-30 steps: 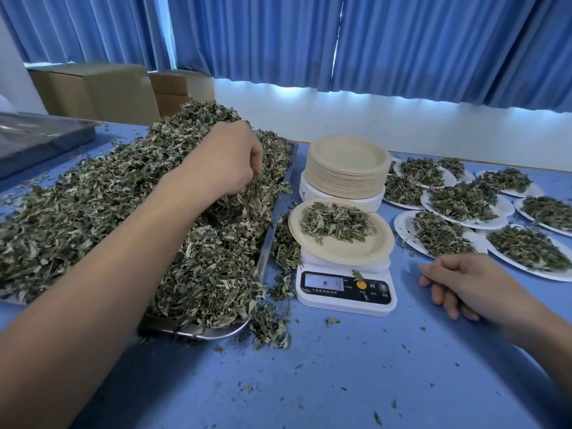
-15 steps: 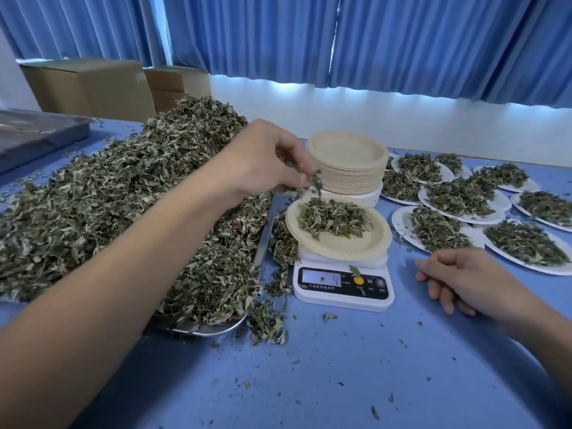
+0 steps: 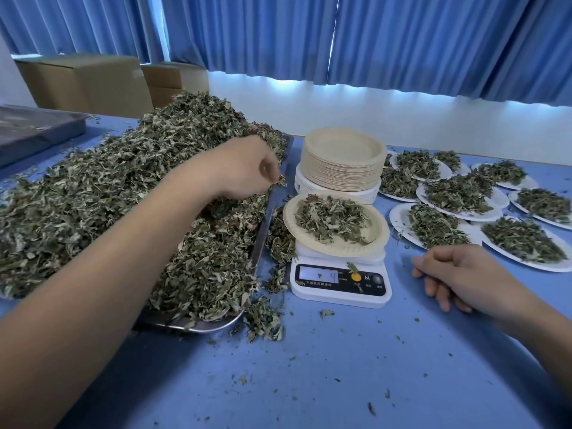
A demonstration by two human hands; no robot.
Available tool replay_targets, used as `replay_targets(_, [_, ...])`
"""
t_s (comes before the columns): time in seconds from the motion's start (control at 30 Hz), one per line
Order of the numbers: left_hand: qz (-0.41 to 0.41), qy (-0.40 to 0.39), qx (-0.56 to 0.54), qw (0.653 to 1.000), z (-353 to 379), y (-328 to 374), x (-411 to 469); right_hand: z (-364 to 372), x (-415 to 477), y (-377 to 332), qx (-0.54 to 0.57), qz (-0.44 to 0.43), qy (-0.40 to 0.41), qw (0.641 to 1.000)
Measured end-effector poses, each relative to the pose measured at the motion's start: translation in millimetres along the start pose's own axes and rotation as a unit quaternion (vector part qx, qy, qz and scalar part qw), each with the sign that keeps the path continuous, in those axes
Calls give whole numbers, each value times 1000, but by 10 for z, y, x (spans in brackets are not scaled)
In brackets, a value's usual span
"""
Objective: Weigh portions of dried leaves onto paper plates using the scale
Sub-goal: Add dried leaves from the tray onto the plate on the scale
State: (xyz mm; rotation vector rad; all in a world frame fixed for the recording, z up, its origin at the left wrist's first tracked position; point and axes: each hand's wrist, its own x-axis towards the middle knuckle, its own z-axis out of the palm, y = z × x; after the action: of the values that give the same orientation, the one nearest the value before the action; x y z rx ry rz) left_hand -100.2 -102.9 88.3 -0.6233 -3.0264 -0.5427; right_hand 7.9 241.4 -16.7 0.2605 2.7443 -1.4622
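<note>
A big heap of dried leaves (image 3: 117, 199) fills a metal tray (image 3: 259, 243) on the left. My left hand (image 3: 244, 168) is over the heap's right edge, with curled fingertips pinching a few leaves. A white digital scale (image 3: 340, 281) stands to the right of the tray. On it sits a beige paper plate (image 3: 378, 239) carrying a small portion of leaves (image 3: 332, 218). My right hand (image 3: 461, 275) rests on the blue table to the right of the scale, fingers loosely curled and holding nothing.
A stack of empty paper plates (image 3: 343, 159) stands behind the scale. Several filled white plates (image 3: 458, 193) cover the right side of the table. Spilled leaves (image 3: 266, 323) lie beside the tray. Cardboard boxes (image 3: 86, 85) and a second tray (image 3: 31, 128) are at the back left.
My left hand carried a pinch of leaves from the heap over to the plate on the scale, then drew back to the heap's edge. My right hand stayed put.
</note>
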Motion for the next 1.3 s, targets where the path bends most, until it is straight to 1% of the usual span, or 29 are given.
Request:
replay_targets(0.03, [-30,-62,59,996,6,-71,7,1,-1,0,0,0,0,1000])
replay_targets(0.1, [-71,-185,131,971,61,-162,0,4,-2,-2,3,1,0,1000])
replay_targets(0.13, [-77,-222,154,960,105,-179,0,4,-2,-1,4,1,1,1000])
replay_targets(0.17, [-75,-240,170,953,153,-184,-1,5,-3,0,4,0,2,1000])
replay_targets(0.2, [-73,-240,173,953,196,-183,5,6,-5,-1,4,0,3,1000])
replay_targets(0.27, [-81,-207,142,965,228,-172,24,11,-9,-9,4,-1,2,1000])
replay_targets(0.37, [-83,-118,137,980,153,-153,31,10,-13,-19,5,0,1,1000])
replay_targets(0.43, [-95,-58,154,982,83,-150,21,9,-16,-19,3,0,1,1000])
replay_targets(0.53, [-119,10,165,979,21,-144,7,3,-10,-9,2,0,1,1000])
replay_targets(0.6, [-125,32,167,977,4,-140,3,5,1,-2,5,-1,0,1000])
replay_targets(0.73, [-125,28,169,977,-5,-92,-23,2,13,13,9,-2,0,1000])
replay_targets(0.8, [-110,33,118,986,-23,-51,-23,1,13,13,10,-3,-1,1000])
replay_targets(0.9, [-50,43,-24,998,-2,50,-18,-2,11,13,13,-5,-2,1000])
replay_targets(0.97, [-18,37,-131,991,86,147,-15,-6,10,14,13,-6,-3,1000])
replay_targets(1.07, [-7,-12,-252,968,238,248,-13,-3,11,16,11,-5,-4,1000])
replay_targets(1.13, [-2,-59,-305,951,271,253,-18,-4,14,20,12,-6,-3,1000])
replay_targets(1.17, [4,-71,-325,943,263,242,-16,-6,14,22,11,-7,-2,1000])
replay_targets(1.23, [17,-57,-342,938,233,207,-7,-2,15,24,6,-7,0,1000])
replay_targets(1.3, [19,-17,-327,945,191,172,2,2,21,21,3,-5,1,1000])
